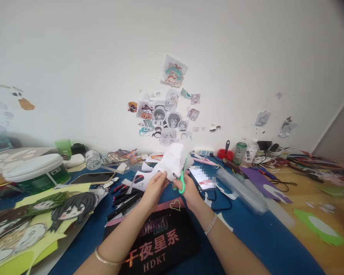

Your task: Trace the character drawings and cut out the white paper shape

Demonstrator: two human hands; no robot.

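Observation:
My left hand (156,187) pinches the lower edge of a white sheet of paper (173,159), held up above the desk. The sheet carries a few faint round outlines. In my right hand (190,190) is a pair of scissors with green handles (182,182), fingers closed round the loops. The blades point up along the sheet's right side; whether they touch the paper I cannot tell. Below both hands lies a black mat (160,236) with printed letters and a pink band. Several dark marker pens (126,202) rest left of my left hand.
Coloured character drawings (71,210) lie at the left near a white-lidded tub (34,168) and a phone (93,178). Right of my hands are a lit phone (202,177), clear plastic rolls (240,191) and purple paper (265,183). Bottles (240,151) stand by the wall.

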